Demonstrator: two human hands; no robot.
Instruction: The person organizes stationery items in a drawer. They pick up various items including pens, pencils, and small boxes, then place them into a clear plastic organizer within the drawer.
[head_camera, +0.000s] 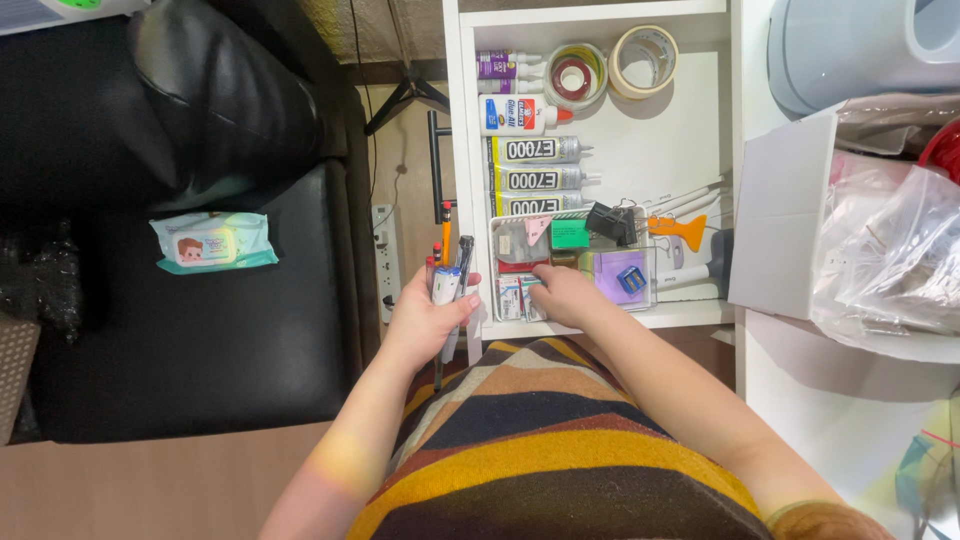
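Note:
My left hand (425, 320) grips a bundle of pens and markers (447, 275) beside the left wall of an open white drawer (690, 135). My right hand (568, 293) reaches into a clear plastic organiser box (652, 290) at the drawer's front, fingertips on small packets (512, 295) in its left part. The box also holds a green eraser-like block (570, 233), a purple pad with a blue sharpener (630, 280) and black binder clips (610, 220).
The drawer also holds glue tubes (535, 178), a white glue bottle (520, 115), purple bottles (505, 70) and tape rolls (643, 60). A black seat with a wipes pack (212, 242) stands left. A white box and plastic bags (880, 250) sit right.

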